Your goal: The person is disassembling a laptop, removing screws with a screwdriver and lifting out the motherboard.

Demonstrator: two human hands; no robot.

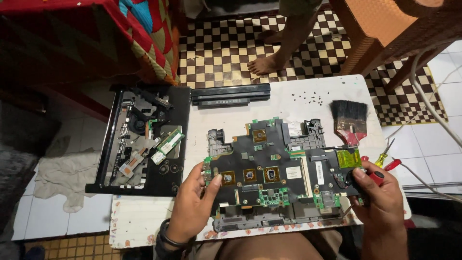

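Note:
A dark laptop motherboard [279,163] with green patches and square chips lies flat on a white table [293,98]. My left hand [192,204] grips its left edge, thumb on top near a chip. My right hand [380,197] holds the board's right edge and also holds a red-handled screwdriver [378,177], its thin tip pointing down toward the table's front edge.
An opened black laptop base [144,139] overhangs the table's left side. A long black battery [231,95] lies at the back, with several tiny screws [308,97] and a paintbrush [350,120] at right. Two more screwdrivers [385,155] lie nearby. Another person's bare foot [264,65] stands on the checkered floor.

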